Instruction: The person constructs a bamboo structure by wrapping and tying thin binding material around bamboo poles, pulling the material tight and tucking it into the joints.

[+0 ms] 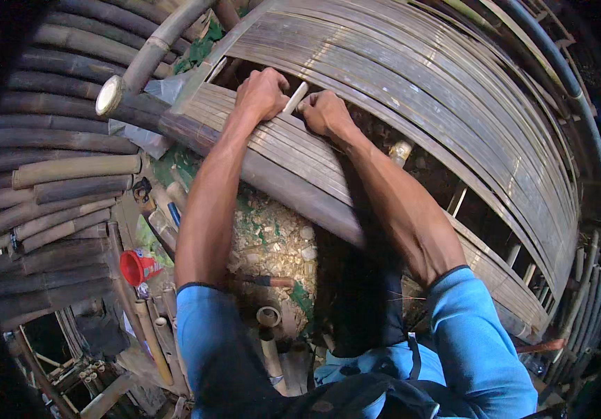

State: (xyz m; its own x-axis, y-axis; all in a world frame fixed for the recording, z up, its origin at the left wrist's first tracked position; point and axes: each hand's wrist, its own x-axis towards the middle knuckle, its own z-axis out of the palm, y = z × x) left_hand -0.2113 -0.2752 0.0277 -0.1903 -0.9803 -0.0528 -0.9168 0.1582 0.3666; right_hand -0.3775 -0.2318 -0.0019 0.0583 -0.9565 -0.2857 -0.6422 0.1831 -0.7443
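Both my hands are at a long gap in the slatted bamboo bench top (398,63), one on each side of a pale bamboo crosspiece (295,98). My left hand (262,94) is closed, its fingers curled down by the edge of the near band of slats (286,143). To the right of the crosspiece, my right hand (325,114) is closed too, fingertips pinched together close to the wood. Whatever lies between the fingers of either hand is hidden or too thin to make out.
A thick bamboo pole with a pale cut end (109,96) juts in at upper left, beside stacked dark bamboo poles (70,143). Below the bench front are wood chips (272,244). A red plastic container (138,267) and upright bamboo pieces (270,349) stand nearer me.
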